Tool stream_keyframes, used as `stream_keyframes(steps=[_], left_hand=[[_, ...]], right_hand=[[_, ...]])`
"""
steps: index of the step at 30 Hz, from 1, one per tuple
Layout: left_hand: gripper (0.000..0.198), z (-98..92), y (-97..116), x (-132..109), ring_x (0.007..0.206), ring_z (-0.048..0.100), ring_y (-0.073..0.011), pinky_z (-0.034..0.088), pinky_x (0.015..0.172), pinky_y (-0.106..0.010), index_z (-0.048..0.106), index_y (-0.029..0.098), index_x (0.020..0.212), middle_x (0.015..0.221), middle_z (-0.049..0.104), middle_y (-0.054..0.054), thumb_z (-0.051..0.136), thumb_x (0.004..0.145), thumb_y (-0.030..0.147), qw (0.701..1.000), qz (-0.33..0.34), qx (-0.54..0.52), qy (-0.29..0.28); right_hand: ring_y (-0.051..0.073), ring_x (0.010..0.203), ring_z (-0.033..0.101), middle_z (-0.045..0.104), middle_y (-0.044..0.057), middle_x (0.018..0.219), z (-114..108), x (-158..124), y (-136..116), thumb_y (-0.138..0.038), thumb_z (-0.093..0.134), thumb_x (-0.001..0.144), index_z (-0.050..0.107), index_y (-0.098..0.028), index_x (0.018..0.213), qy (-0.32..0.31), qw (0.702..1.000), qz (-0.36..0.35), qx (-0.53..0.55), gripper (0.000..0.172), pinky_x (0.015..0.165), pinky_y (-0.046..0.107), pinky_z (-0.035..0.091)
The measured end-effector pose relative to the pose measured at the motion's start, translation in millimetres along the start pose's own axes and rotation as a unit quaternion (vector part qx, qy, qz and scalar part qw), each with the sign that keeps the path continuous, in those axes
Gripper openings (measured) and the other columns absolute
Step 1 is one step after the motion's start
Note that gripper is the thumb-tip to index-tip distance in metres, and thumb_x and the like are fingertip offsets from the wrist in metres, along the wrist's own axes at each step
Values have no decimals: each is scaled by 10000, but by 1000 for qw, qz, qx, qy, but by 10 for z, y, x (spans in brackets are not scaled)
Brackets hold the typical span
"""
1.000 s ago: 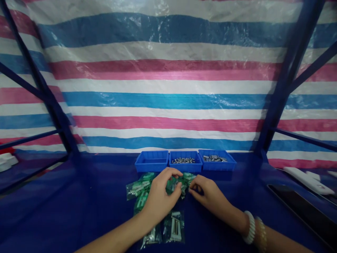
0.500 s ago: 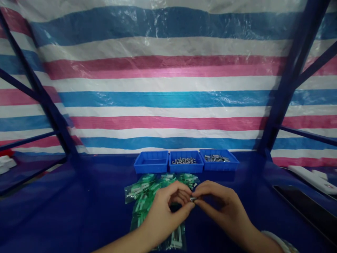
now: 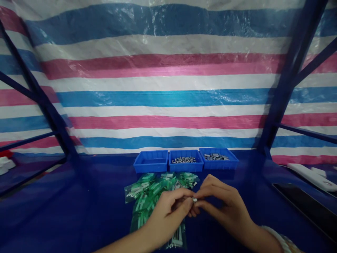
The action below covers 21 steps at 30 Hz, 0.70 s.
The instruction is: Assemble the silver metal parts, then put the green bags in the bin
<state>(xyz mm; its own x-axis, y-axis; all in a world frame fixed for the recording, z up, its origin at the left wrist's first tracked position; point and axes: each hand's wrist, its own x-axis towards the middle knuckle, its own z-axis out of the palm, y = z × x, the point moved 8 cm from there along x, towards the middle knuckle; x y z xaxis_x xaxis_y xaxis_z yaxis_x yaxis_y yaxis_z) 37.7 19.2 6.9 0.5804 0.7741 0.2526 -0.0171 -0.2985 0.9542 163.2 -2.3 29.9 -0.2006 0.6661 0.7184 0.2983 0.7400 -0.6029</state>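
Observation:
Between my two hands, above the blue table, is a small shiny metal piece (image 3: 195, 200), too small to tell its exact kind. My left hand (image 3: 171, 211) pinches it between thumb and index finger, its other fingers curled beneath. My right hand (image 3: 223, 200) meets it from the other side, thumb and index fingertips closed at the piece. Under and behind my left hand lie several clear plastic bags with green print (image 3: 147, 191), holding white and metal parts. My left forearm and hand hide part of the bags.
Three blue bins line the back of the table: a left bin (image 3: 151, 167), a middle bin (image 3: 185, 167) with small metal pieces, and a right bin (image 3: 220, 164) with longer metal pieces. A dark flat panel (image 3: 302, 203) and a white device (image 3: 313, 176) lie at right. Blue frame posts (image 3: 283, 95) flank the table.
My left fingers have curled closer round the metal piece, their tips now showing below it. My right hand's fingers have shifted slightly, and the piece appears turned.

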Motion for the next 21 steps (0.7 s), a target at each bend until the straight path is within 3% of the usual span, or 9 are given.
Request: stream_keyframes(steps=[3, 7, 12, 14, 17, 19, 21], left_hand=[[218, 9, -7, -2, 680, 619, -147, 495, 669, -274, 702, 178, 898, 712, 662, -29, 550, 920, 332, 1000, 2, -4, -5], [205, -62, -35, 1, 680, 630, -149, 487, 651, -262, 685, 169, 900, 709, 673, -31, 604, 889, 357, 999, -10, -3, 30], [291, -108, -3, -1, 655, 613, -143, 485, 639, -256, 649, 164, 741, 678, 648, -26, 544, 918, 370, 998, -5, 34, 56], [296, -128, 27, -2, 662, 609, -148, 489, 637, -261, 645, 166, 741, 693, 641, -30, 513, 929, 352, 996, 9, 61, 69], [114, -200, 95, -11, 638, 590, -150, 491, 617, -268, 647, 178, 879, 702, 621, -13, 581, 868, 270, 985, 49, 110, 123], [158, -223, 133, -14, 640, 590, -155, 501, 623, -278, 641, 188, 956, 718, 612, -5, 639, 798, 199, 977, 76, 130, 150], [169, -202, 146, -10, 671, 602, -162, 513, 640, -287, 664, 194, 930, 766, 626, -20, 653, 766, 155, 974, 95, 137, 154]], right_hand=[[180, 678, 607, 675, 25, 728, 2, 8, -12, -259, 711, 840, 727, -253, 889, -2, 1000, -9, -6, 51, 606, 308, 501], [164, 670, 589, 664, 18, 714, -18, 44, -4, -224, 710, 828, 702, -227, 847, -5, 1000, 5, -9, 20, 600, 283, 475], [147, 687, 554, 602, 7, 740, 99, 15, 148, -307, 611, 900, 633, -203, 805, -50, 985, 133, 95, 142, 630, 266, 458], [137, 691, 537, 572, 3, 753, 232, -51, 265, -359, 541, 942, 606, -192, 808, -76, 954, 210, 200, 223, 646, 260, 456], [125, 658, 522, 557, 9, 749, 456, -180, 438, -440, 516, 946, 601, -170, 802, -89, 866, 314, 379, 317, 598, 240, 447], [125, 649, 533, 567, 20, 738, 574, -251, 508, -477, 534, 929, 612, -158, 829, -87, 806, 356, 465, 343, 567, 228, 442], [123, 643, 539, 570, 20, 716, 640, -288, 528, -488, 584, 898, 622, -151, 854, -86, 780, 366, 500, 342, 550, 216, 435]])
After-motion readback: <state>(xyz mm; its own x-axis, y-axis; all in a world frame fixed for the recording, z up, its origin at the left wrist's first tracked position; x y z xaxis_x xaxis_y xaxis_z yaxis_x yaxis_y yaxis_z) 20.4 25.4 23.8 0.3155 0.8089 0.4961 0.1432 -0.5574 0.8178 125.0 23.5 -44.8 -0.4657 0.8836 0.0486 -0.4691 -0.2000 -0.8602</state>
